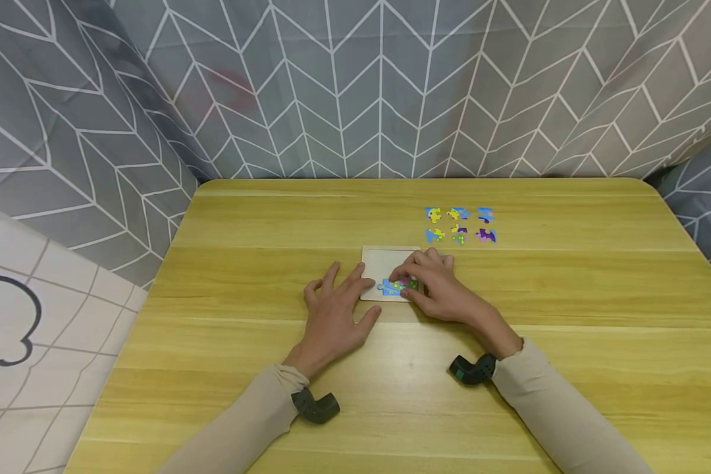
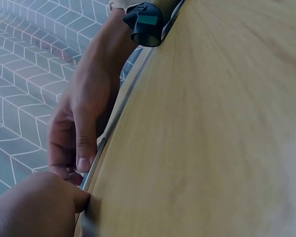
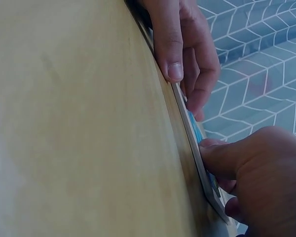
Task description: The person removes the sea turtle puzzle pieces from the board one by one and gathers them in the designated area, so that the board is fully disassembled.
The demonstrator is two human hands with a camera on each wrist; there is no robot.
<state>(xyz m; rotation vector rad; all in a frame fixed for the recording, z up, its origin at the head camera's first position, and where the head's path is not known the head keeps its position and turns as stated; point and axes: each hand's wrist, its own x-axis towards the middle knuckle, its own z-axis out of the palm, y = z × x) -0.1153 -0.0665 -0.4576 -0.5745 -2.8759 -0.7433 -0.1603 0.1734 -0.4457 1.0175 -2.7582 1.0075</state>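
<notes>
A white puzzle tray [image 1: 379,260] lies flat on the table in the head view. Along its lower edge are blue jigsaw pieces [image 1: 387,290] with yellow-green and pink patterns. My left hand [image 1: 338,322] lies at the tray's left side, fingers spread and their tips on its edge. Over the tray's lower right part, my right hand [image 1: 441,286] pinches a jigsaw piece between thumb and curled fingers, which partly hide it. From the right wrist, the right thumb [image 3: 219,157] shows right at the tray's raised edge [image 3: 190,133].
Beyond the tray, two rows of loose jigsaw pieces [image 1: 459,213] in blue, yellow and purple lie on the wooden table [image 1: 261,230]. A grey patterned curtain [image 1: 355,85] hangs behind the table's far edge. Dark wrist devices [image 1: 316,406] sit at both cuffs.
</notes>
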